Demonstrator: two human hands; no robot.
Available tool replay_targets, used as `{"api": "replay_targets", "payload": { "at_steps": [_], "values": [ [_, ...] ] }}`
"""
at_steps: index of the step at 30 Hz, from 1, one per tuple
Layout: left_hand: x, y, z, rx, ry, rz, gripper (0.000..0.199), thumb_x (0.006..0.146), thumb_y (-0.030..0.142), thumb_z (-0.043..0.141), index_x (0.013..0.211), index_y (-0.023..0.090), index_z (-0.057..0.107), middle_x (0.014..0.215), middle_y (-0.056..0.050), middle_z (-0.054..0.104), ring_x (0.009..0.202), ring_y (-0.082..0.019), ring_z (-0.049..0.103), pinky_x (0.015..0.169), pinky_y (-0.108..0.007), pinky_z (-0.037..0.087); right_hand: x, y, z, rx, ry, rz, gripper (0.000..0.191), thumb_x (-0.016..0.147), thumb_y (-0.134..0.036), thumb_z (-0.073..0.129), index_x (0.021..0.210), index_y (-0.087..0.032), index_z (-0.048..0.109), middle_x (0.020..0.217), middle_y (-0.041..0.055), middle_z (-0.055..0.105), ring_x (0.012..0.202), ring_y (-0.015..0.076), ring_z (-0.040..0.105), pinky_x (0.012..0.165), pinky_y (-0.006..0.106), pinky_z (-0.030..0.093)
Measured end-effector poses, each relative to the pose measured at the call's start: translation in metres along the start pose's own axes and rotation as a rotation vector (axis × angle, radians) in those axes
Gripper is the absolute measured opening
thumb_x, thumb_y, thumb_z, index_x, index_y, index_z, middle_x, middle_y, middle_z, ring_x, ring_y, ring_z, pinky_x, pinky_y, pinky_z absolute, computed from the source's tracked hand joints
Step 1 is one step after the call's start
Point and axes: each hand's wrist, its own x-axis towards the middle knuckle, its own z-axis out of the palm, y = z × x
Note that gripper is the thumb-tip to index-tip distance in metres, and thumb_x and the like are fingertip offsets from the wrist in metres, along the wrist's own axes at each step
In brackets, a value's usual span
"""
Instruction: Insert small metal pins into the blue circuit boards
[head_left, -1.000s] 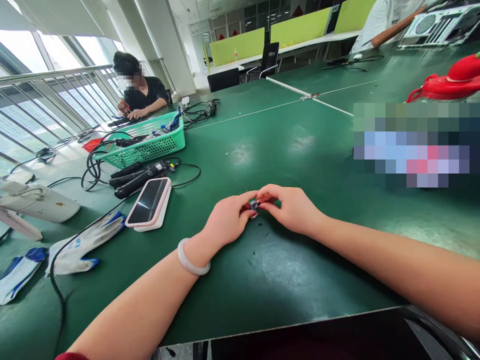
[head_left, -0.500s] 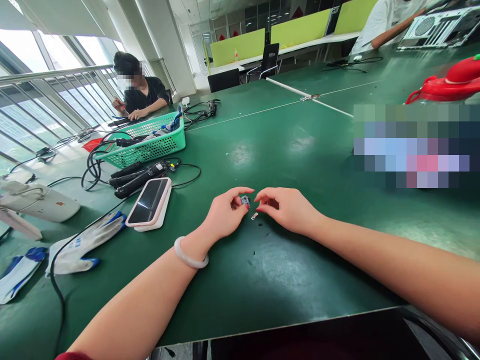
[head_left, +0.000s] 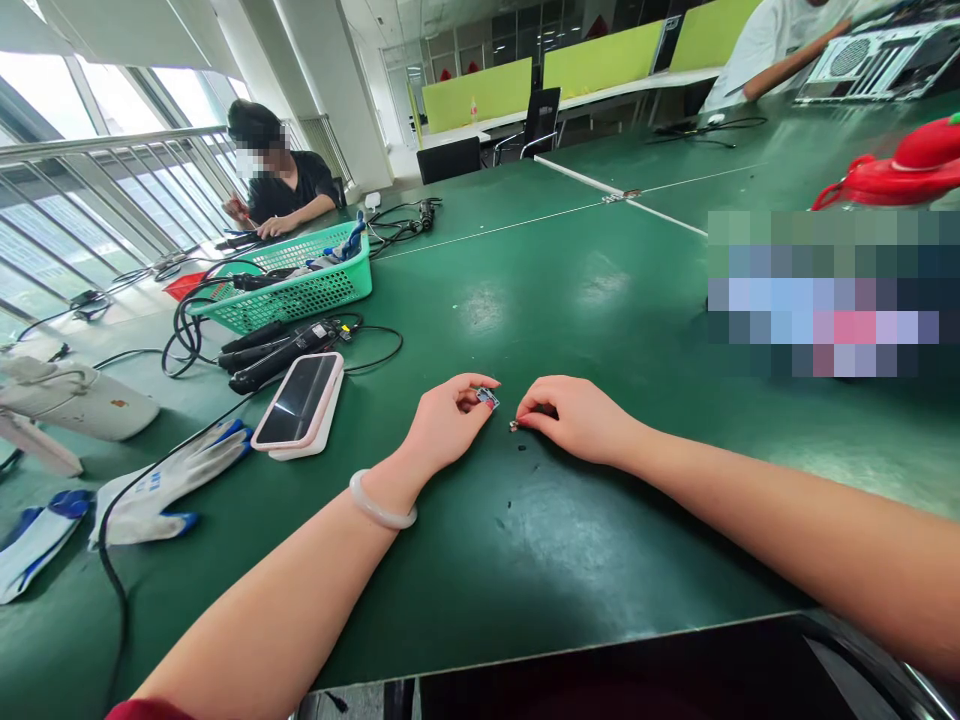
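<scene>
My left hand [head_left: 448, 425], with a pale bangle at its wrist, is closed around a small grey-blue part [head_left: 487, 397] that looks like a tiny circuit board or metal frame; the fingers partly cover it. Just to the right, thumb and fingertips of my right hand [head_left: 581, 420] pinch a tiny piece [head_left: 514, 426], whitish and copper-coloured, close above the green table [head_left: 600, 540]. What kind of piece it is cannot be made out. A small gap separates the two hands. Tiny black bits [head_left: 522, 448] lie on the table below them.
To the left are a phone [head_left: 300, 405] on a white box, work gloves [head_left: 169, 490], black handheld tools [head_left: 281, 360] with cables, and a green basket [head_left: 300, 297]. A red-lidded container [head_left: 900, 165] stands at right. Two people sit farther off, one beside a metal computer case [head_left: 874, 65].
My right fingertips have closed on the tiny piece, which appeared lower and apart from them before. In my left hand the grey-blue part has turned and shows more of its face.
</scene>
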Motion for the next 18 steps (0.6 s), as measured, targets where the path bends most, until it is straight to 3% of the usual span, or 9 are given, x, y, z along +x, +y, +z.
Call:
{"api": "replay_targets", "payload": {
  "at_steps": [12, 18],
  "values": [
    [-0.0021, 0.0012, -0.0004, 0.037, -0.064, -0.017, 0.026, 0.075, 0.03, 0.063, 0.099, 0.022, 0.066, 0.074, 0.0, 0.067, 0.069, -0.013, 0.061, 0.072, -0.027, 0.047, -0.0004, 0.003, -0.0041, -0.023, -0.019, 0.071, 0.016, 0.079, -0.022, 0.058, 0.069, -0.021, 0.07, 0.076, 0.0012, 0.068, 0.073, 0.0163, 0.06, 0.069, 0.029, 0.044],
    [-0.0028, 0.0036, -0.0006, 0.044, -0.085, -0.015, 0.023, 0.071, 0.026, 0.068, 0.093, 0.021, 0.065, 0.077, 0.0, 0.069, 0.069, -0.013, 0.061, 0.072, -0.027, 0.047, -0.0019, 0.0072, -0.0058, -0.028, 0.108, 0.057, 0.015, 0.08, -0.022, 0.057, 0.073, -0.021, 0.07, 0.077, 0.001, 0.068, 0.072, 0.0153, 0.06, 0.067, 0.029, 0.044]
  ]
}}
